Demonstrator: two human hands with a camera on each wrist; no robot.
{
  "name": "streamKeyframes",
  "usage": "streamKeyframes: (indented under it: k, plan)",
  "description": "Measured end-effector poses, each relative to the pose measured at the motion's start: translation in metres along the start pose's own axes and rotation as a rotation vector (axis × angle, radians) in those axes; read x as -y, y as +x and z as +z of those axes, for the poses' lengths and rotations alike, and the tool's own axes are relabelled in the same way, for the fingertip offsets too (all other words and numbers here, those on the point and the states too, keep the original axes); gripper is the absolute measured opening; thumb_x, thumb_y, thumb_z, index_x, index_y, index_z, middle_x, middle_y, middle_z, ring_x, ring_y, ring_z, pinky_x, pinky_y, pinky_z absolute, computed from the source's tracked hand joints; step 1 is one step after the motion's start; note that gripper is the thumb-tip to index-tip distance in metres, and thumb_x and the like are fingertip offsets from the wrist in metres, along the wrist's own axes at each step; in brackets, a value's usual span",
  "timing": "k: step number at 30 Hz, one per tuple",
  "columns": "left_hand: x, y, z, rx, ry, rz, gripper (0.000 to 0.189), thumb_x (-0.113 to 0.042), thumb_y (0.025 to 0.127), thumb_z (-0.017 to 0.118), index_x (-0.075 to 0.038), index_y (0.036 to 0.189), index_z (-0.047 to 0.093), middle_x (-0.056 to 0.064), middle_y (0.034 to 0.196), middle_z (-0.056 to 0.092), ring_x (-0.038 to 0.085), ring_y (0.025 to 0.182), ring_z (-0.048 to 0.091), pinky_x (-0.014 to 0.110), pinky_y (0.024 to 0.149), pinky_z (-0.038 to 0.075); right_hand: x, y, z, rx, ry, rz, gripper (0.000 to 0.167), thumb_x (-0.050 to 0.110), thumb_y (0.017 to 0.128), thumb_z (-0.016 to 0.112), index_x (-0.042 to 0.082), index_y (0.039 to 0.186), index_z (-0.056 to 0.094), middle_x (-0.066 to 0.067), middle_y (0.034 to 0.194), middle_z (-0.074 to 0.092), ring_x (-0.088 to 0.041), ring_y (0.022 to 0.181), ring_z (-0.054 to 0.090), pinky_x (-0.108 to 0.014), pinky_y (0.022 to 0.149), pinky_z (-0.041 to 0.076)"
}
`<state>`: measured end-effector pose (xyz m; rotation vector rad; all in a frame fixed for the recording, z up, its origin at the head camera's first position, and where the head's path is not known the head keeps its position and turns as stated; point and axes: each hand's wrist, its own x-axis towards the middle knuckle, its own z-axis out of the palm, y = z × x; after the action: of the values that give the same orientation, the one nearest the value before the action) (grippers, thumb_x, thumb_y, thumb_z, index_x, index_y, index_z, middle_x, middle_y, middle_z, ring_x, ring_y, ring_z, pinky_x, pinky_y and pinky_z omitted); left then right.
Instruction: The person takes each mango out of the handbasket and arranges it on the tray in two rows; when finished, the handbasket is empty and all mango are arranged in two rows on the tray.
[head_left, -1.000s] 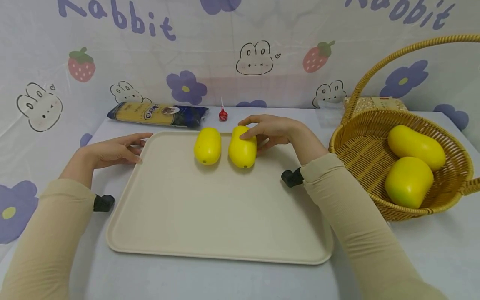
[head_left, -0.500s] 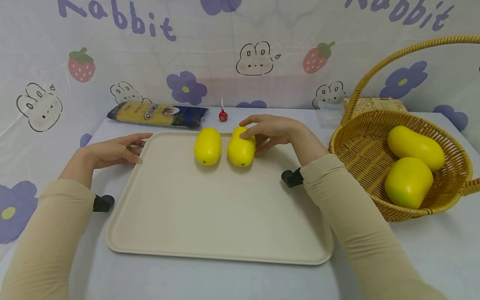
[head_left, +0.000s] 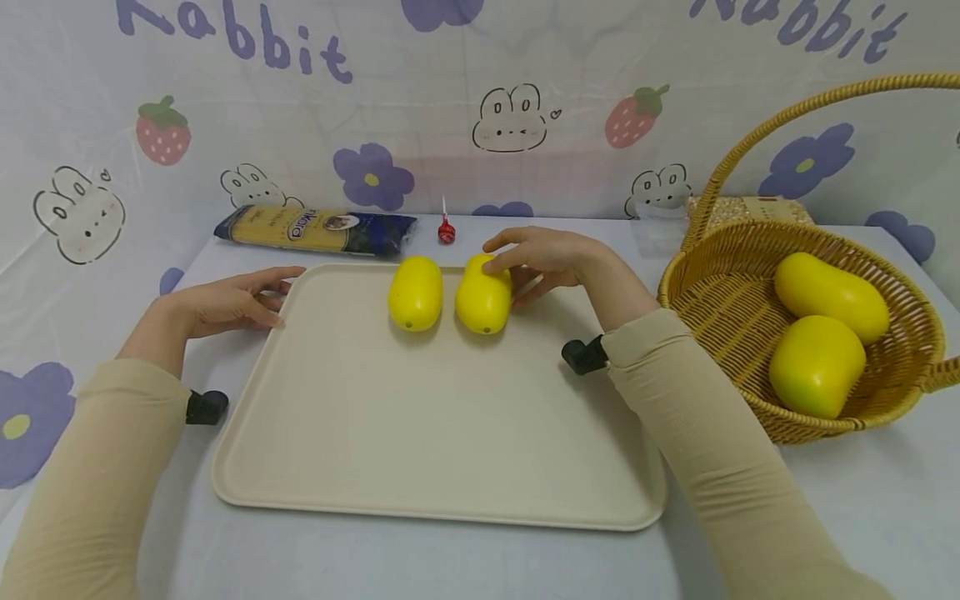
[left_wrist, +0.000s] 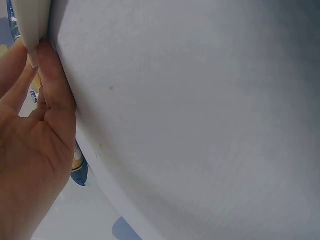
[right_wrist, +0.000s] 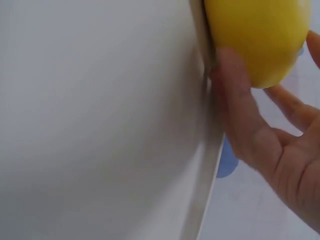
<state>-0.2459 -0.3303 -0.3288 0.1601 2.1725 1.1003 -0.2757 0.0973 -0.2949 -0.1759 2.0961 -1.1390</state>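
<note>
Two yellow mangoes lie side by side near the far edge of a beige tray (head_left: 442, 433) in the head view. My right hand (head_left: 551, 258) grips the right mango (head_left: 482, 296) from behind and its right side. In the right wrist view, fingers lie against the yellow mango (right_wrist: 257, 35) at the tray's surface. A small gap separates it from the left mango (head_left: 416, 293), which nothing touches. At the tray's far left corner my left hand (head_left: 228, 304) holds the rim. The left wrist view has the tray rim (left_wrist: 37, 22) pinched between thumb and fingers.
On the right stands a wicker basket (head_left: 720, 333) with a tall handle, holding two more yellow mangoes (head_left: 817, 367). Behind the tray lie a pasta packet (head_left: 315, 231) and a red lollipop (head_left: 446, 231). A bag of grains (head_left: 753, 208) sits behind the basket.
The right mango has shifted slightly left and settled on the tray, with my right hand still on it. My left hand keeps its place at the tray rim.
</note>
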Motion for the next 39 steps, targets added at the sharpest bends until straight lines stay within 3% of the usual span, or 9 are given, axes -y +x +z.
streamKeyframes:
  k: [8, 12, 21, 28, 39]
  plan:
    - [-0.001, -0.002, 0.000, 0.002, -0.001, 0.008, 0.094, -0.010, 0.087, 0.067, -0.022, 0.160, 0.010, 0.012, 0.153, 0.019, 0.009, 0.117, 0.048, 0.024, 0.096, 0.042, 0.011, -0.010, -0.003, -0.062, -0.041, -0.008, 0.059, 0.031, 0.098, 0.058, 0.018, 0.151, 0.035, -0.010, 0.152, 0.039, -0.034, 0.128, 0.052, -0.045, 0.100, 0.052]
    - [-0.001, -0.001, 0.000, 0.004, -0.003, 0.008, 0.093, -0.010, 0.088, 0.067, -0.022, 0.160, 0.009, 0.013, 0.154, 0.018, 0.008, 0.117, 0.048, 0.024, 0.096, 0.042, 0.018, -0.020, -0.007, -0.096, -0.059, -0.056, 0.057, 0.030, 0.098, 0.059, 0.018, 0.149, 0.037, -0.006, 0.154, 0.039, -0.033, 0.131, 0.050, -0.044, 0.103, 0.051]
    - [-0.002, 0.000, 0.000, 0.003, -0.010, -0.001, 0.093, -0.009, 0.088, 0.067, -0.023, 0.160, 0.009, 0.013, 0.157, 0.015, 0.014, 0.123, 0.044, 0.028, 0.101, 0.041, 0.032, -0.066, -0.020, -0.174, -0.080, -0.233, 0.053, 0.031, 0.100, 0.056, 0.016, 0.148, 0.039, -0.009, 0.151, 0.044, -0.029, 0.126, 0.049, -0.044, 0.105, 0.049]
    - [-0.002, 0.000, 0.000, 0.005, -0.008, -0.003, 0.093, -0.009, 0.088, 0.067, -0.022, 0.160, 0.009, 0.013, 0.156, 0.017, 0.013, 0.121, 0.046, 0.028, 0.101, 0.041, 0.035, -0.103, -0.029, -0.238, -0.146, -0.310, 0.050, 0.036, 0.099, 0.055, 0.020, 0.145, 0.042, -0.007, 0.148, 0.047, -0.025, 0.124, 0.050, -0.043, 0.105, 0.049]
    - [0.000, 0.001, 0.000, 0.007, -0.004, 0.004, 0.092, -0.009, 0.089, 0.065, -0.023, 0.160, 0.010, 0.013, 0.154, 0.018, 0.012, 0.120, 0.046, 0.029, 0.101, 0.040, 0.023, -0.139, -0.050, -0.309, -0.209, -0.378, 0.049, 0.038, 0.099, 0.056, 0.020, 0.143, 0.045, -0.003, 0.147, 0.047, -0.019, 0.122, 0.054, -0.021, 0.092, 0.054]
